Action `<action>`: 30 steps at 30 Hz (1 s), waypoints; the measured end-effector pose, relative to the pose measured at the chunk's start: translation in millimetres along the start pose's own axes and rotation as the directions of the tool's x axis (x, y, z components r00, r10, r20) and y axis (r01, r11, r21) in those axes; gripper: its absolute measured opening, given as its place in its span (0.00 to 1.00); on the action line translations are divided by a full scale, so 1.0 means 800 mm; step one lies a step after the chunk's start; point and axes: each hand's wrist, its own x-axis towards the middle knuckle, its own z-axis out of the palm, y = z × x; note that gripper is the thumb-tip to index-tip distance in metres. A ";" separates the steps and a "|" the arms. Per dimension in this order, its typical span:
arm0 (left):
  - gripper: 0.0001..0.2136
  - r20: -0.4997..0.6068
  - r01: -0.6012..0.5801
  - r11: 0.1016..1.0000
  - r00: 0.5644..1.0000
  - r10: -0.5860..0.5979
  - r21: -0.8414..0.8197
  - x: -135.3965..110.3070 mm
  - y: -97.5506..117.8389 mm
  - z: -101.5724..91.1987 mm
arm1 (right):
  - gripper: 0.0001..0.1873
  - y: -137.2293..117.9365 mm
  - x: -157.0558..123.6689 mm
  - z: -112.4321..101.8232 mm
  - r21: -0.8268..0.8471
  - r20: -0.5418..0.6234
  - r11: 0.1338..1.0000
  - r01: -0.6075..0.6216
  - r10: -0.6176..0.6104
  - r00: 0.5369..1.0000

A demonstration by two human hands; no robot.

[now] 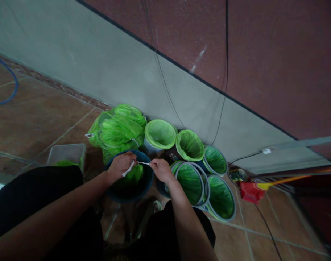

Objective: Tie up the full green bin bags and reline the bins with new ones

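My left hand and my right hand sit above a dark blue bucket, pinching a white drawstring between them. The string belongs to a bright green plastic liner inside the bucket, though its exact attachment is hidden by my fingers. Behind my left hand, a bulging green plastic bag lies against the wall, and it touches the bucket's far rim. The bucket's interior is mostly dark and partly hidden by my hands.
Several green-lined buckets stand beside the blue one, against a grey wall. A transparent plastic tub sits on the brown tile floor. Farther off are a red object with a yellow-handled pole, cables, and a blue hose.
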 end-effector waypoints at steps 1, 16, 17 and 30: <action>0.12 0.008 -0.021 1.000 1.000 0.021 -0.003 0.000 -0.001 -0.004 | 0.13 0.004 0.001 -0.001 -0.020 -0.002 0.999 -0.025 0.025 1.000; 0.23 0.231 0.378 0.486 0.913 -0.336 -0.788 0.007 0.021 -0.006 | 0.09 -0.009 0.003 -0.006 0.439 -0.058 0.898 0.022 0.004 0.998; 0.23 0.229 0.367 0.479 0.919 -0.322 -0.797 0.007 0.023 -0.006 | 0.09 -0.011 0.002 -0.005 0.477 -0.056 0.878 0.047 -0.023 0.998; 0.16 0.253 0.166 0.680 0.967 0.030 -0.714 0.006 0.028 -0.006 | 0.26 -0.034 0.007 0.003 0.933 -0.018 0.357 -0.044 0.167 0.986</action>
